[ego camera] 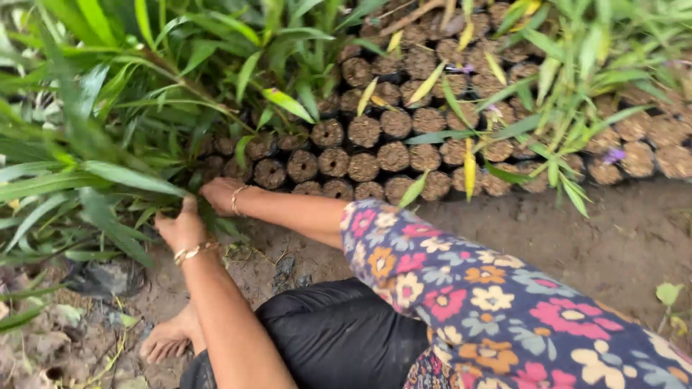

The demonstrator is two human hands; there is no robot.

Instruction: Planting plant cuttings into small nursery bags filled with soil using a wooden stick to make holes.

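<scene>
Hands are busy at the left middle of the frame, down among long green leaves. The left hand (182, 229) presses its fingers into the leaves, thumb up. The right hand (220, 193) reaches just beside it, at the foot of a seedling (108, 173) in a dark soil bag. Leaves hide the fingertips, so I cannot tell if either hand really grips. The step looks like taking hold of one seedling at the edge of the rows of bags (393, 155). Next calls for a firm grip low down. The seedling seems tipped over, its length running toward the left edge.
</scene>
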